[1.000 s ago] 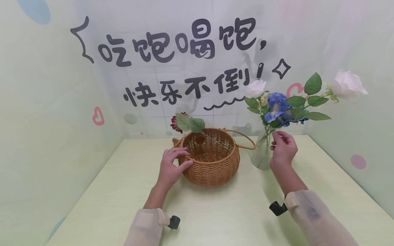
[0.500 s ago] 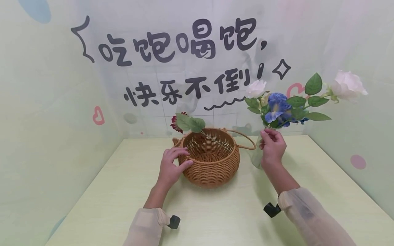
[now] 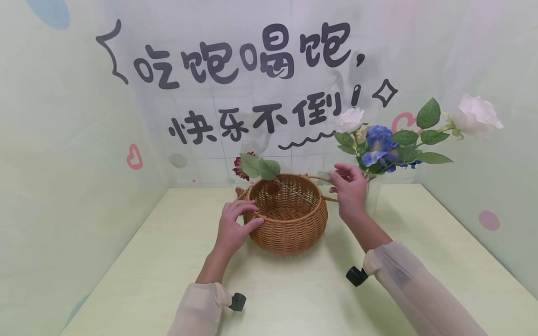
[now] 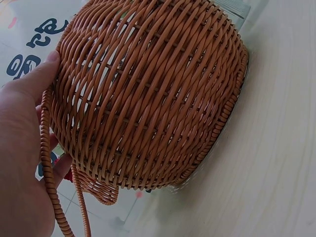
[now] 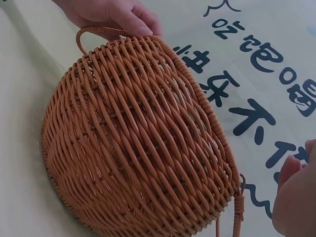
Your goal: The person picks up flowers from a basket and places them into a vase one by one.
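Observation:
A brown wicker basket (image 3: 290, 235) stands on the table. My left hand (image 3: 235, 224) holds its left rim; in the left wrist view the left thumb (image 4: 47, 69) presses the outer weave. A dark red flower (image 3: 240, 169) with green leaves (image 3: 269, 169) hangs over the back left rim, its stem lying across the basket's opening. My right hand (image 3: 352, 191) is beside the basket's right handle (image 3: 317, 178), fingers loosely bent and holding nothing visible. The right wrist view shows this hand (image 5: 298, 197) apart from the basket wall.
Behind my right hand stands a clear glass vase (image 3: 374, 193), partly hidden. It holds blue flowers (image 3: 378, 144), a small pale rose (image 3: 350, 120) and a large pink rose (image 3: 477, 116) leaning right. A printed wall (image 3: 235, 18) closes off the table's back.
My right hand has moved left from in front of the vase to the basket's right handle, its fingers opening somewhat. The left hand, basket and flowers have stayed in place.

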Tool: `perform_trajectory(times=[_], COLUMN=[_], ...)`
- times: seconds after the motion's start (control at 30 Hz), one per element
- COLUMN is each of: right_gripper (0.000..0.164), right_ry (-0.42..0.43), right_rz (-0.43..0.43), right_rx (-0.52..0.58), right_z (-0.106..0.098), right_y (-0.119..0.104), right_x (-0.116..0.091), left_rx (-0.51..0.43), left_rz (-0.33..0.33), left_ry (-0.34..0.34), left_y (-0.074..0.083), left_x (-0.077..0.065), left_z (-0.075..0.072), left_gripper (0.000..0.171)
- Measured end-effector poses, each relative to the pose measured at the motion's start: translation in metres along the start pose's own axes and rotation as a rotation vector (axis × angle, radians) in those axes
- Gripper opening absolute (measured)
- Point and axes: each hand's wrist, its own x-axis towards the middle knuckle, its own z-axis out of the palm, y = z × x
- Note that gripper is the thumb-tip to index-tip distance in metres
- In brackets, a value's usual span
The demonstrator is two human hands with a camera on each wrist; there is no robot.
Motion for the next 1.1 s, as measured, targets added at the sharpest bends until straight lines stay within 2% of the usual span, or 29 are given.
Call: perform_trajectory(times=[0.23,0.43,0.6,0.9,1.1], right_gripper=[0.025,0.033,0.034,0.036,0.039], right_ry=[-0.071,-0.143,-0.183,-0.243,-0.318], right_rz=[0.020,0.096,0.132,0.141,0.219], right_rx=[-0.105,-0.107,-0.125,-0.198,-0.274], right_z=[0.022,0.038,0.045,0.055,0.064], right_y=[0.000,0.003,0.009,0.014,0.014], right_x=[0.003,0.005,0.008,0.010,0.011], left_rx=[0.001,-0.006,-0.004,-0.016,-0.021], left_rz=[-0.004,-0.008,-0.009,-0.011,-0.008], left_ry=[-0.004,-0.004,-0.003,-0.001,-0.002], left_y=[0.000,0.000,0.000,0.003,0.002], left_x=[0.000,0.001,0.001,0.001,0.002], left_z=[-0.001,-0.001,0.000,-0.002,-0.001], left_gripper=[0.026,0.028,0.028,0.026,0.028])
